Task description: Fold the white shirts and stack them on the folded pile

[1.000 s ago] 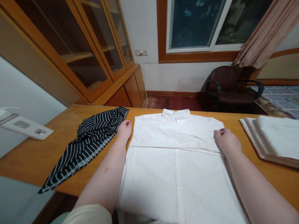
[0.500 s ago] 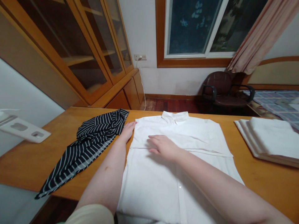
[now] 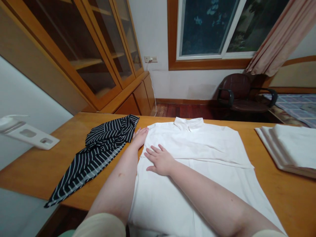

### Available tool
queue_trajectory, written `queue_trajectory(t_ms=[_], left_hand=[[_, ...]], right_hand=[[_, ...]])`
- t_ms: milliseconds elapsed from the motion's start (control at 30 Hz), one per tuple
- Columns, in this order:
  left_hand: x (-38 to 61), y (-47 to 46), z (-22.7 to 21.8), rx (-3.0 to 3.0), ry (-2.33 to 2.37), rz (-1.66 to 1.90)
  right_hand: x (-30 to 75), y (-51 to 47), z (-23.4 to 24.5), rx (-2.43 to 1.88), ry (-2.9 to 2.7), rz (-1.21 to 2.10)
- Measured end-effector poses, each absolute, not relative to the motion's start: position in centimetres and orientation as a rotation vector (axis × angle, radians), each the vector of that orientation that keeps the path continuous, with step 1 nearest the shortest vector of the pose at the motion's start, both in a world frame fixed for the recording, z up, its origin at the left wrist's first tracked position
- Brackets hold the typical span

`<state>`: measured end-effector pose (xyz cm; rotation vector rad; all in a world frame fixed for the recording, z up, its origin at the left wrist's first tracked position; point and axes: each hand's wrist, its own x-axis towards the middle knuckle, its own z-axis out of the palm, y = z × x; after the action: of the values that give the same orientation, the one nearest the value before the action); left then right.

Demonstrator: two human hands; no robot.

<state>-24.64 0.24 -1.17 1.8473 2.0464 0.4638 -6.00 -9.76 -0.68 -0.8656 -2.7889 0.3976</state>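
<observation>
A white collared shirt [image 3: 168, 197] lies spread on the wooden table, its collar toward the far edge. A crosswise fold runs over its upper part. My right hand [image 3: 160, 160] rests flat on the shirt's left side, fingers spread, near that fold. At the shirt's upper left edge is my left hand [image 3: 140, 137], fingers stretched out with the tips by the cloth. Just left of that hand lies a crumpled black garment with white stripes [image 3: 106, 141]. My right forearm crosses over the shirt's lower front and hides part of it.
Folded white cloths [image 3: 293, 148] are stacked on the right of the wooden table [image 3: 274, 191]. A white plastic object with oval holes [image 3: 34, 135] stands at the left. Beyond the table are a glass-door cabinet [image 3: 98, 65] and a dark red armchair [image 3: 237, 89].
My right hand has moved a little left and nearer to me, and its fingers are now spread flat on the shirt. My left hand stays at the shirt's edge. The view has shifted slightly.
</observation>
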Motion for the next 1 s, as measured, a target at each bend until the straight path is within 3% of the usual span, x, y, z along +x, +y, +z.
queue_trajectory(t_ms=[433,667,1000], left_hand=[[-23.7,-0.3,-1.1,1.978,2.146,0.272],[-23.6,-0.3,-1.5,2.060,2.142,0.109],[-23.5,-0.3,-1.2,2.065,2.145,0.071]], right_hand=[[-5.0,-9.8,-0.8,-0.924,-2.717,0.462],[1.4,-8.4,-0.1,-1.365,-2.621,0.457],[13.9,-9.6,-1.3,-2.121,-2.306,0.138]])
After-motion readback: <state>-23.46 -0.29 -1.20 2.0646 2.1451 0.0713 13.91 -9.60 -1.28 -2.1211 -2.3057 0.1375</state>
